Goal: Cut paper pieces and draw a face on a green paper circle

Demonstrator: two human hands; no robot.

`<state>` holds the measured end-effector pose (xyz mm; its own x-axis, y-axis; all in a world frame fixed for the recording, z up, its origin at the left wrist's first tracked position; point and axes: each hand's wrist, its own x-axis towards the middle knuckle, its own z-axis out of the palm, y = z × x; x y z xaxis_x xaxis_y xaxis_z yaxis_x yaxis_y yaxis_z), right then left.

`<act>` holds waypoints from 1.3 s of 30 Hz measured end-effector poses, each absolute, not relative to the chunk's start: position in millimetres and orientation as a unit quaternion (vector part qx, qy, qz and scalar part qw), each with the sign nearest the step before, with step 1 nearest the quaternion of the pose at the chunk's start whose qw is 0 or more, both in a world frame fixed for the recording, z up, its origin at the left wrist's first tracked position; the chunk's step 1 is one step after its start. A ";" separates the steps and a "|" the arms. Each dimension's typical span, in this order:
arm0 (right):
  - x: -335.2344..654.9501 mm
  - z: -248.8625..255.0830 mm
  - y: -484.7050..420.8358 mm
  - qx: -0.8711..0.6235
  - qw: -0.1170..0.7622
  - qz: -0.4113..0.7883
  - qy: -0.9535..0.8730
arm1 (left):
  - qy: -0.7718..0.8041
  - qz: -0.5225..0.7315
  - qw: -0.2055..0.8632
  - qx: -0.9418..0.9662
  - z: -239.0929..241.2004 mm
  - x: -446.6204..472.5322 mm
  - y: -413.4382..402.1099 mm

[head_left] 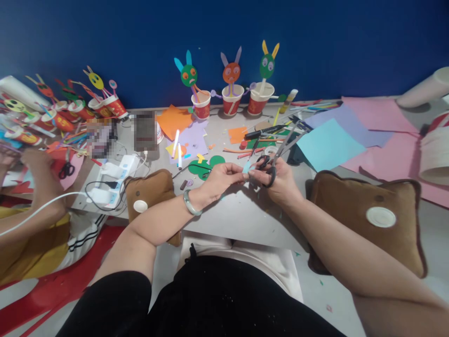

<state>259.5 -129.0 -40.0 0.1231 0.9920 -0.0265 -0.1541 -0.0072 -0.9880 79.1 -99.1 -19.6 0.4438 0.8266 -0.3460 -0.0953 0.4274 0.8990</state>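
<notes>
My left hand (221, 181), with a bangle at its wrist, pinches a small piece of light blue paper (246, 167) over the front of the table. Close against it, my right hand (285, 183) has its fingers through the handles of dark scissors (268, 164). The blades point up and away from me. The thumb and a fingertip of my right hand also meet at the paper's lower edge. Beneath and around the hands lie tiny paper scraps. Just beyond my left hand are green paper shapes (205, 167).
Three paper cups (232, 100) with paper-faced figures stand along the blue wall. Brown cushions (351, 206) lie on both sides. Coloured sheets (331, 145) spread at the right. Markers (263, 133) lie behind my hands. A power strip (122, 180) and another person's arm (44, 187) are at the left.
</notes>
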 end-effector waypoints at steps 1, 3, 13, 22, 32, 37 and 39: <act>259.6 -40.9 -129.2 -0.496 0.560 0.510 -0.425 | 0.425 0.313 0.733 0.429 -18.8 79.6 -99.3; 260.6 -43.4 -128.8 -0.498 0.558 0.505 -0.431 | 0.428 0.311 0.737 0.421 -17.8 80.4 -99.2; 268.2 -45.8 -123.7 -0.506 0.580 0.488 -0.411 | 0.439 0.295 0.750 0.399 -16.2 78.0 -95.9; 267.0 -41.5 -127.3 -0.518 0.551 0.506 -0.415 | 0.447 0.275 0.744 0.412 -15.6 79.6 -98.0; 262.0 -39.8 -127.4 -0.512 0.566 0.520 -0.383 | 0.428 0.270 0.731 0.458 -14.6 80.2 -102.2; 263.6 -43.5 -125.9 -0.514 0.561 0.517 -0.392 | 0.416 0.278 0.722 0.479 -21.5 80.7 -103.2; 264.5 -44.0 -126.1 -0.513 0.560 0.515 -0.398 | 0.412 0.288 0.713 0.489 -22.8 79.6 -101.8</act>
<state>264.5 -126.1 -44.0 0.1534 0.9846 -0.0840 -0.1681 -0.0578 -0.9841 79.6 -101.8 -22.8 0.4957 0.8127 -0.3063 -0.0078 0.3569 0.9341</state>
